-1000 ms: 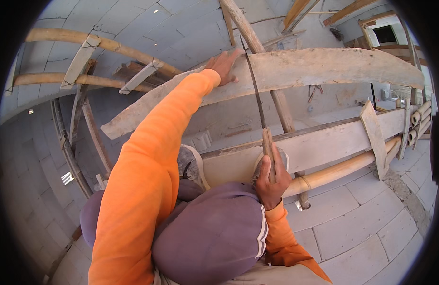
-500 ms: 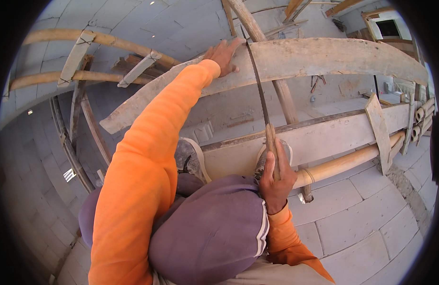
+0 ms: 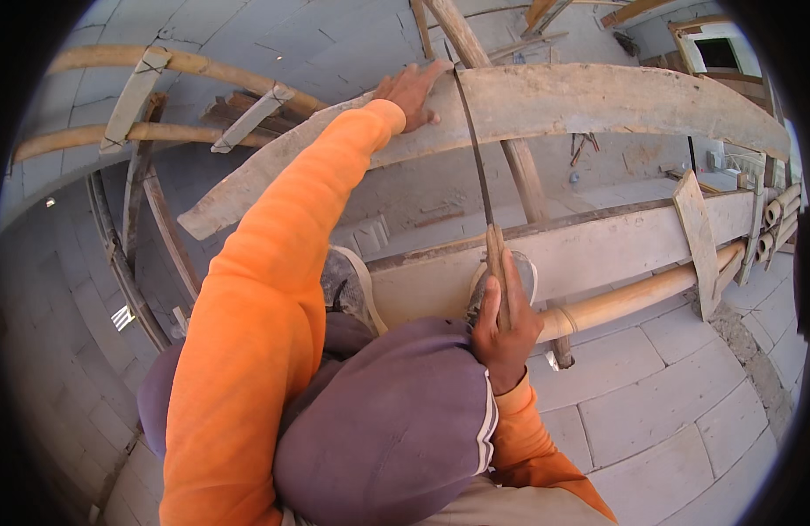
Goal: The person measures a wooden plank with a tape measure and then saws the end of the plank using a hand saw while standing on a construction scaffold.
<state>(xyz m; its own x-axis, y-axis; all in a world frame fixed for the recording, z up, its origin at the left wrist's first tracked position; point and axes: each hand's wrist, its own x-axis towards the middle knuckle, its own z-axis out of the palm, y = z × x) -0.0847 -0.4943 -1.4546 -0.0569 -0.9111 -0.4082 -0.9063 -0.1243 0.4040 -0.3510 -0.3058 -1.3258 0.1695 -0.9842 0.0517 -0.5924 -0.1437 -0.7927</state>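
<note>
A long, weathered wooden plank spans the far side in front of me. My left hand lies on its face near the far edge, fingers stretched out and thumb apart, just left of a handsaw. The saw's thin dark blade crosses the plank, with its tip past the far edge. Around the wooden saw handle, nearer my knees, my right hand is closed. Whether the teeth have cut into the wood is too fine to tell.
Below the plank runs a second board, with my shoes against it and a bamboo pole alongside. A round wooden post passes under the plank. Bamboo rails with tied slats stand at left. Pliers-like tools lie lower down, beyond the boards.
The whole view has shifted slightly, with the plank and saw a little higher in the picture. Both hands keep their holds, and the saw lies almost the same way across the plank.
</note>
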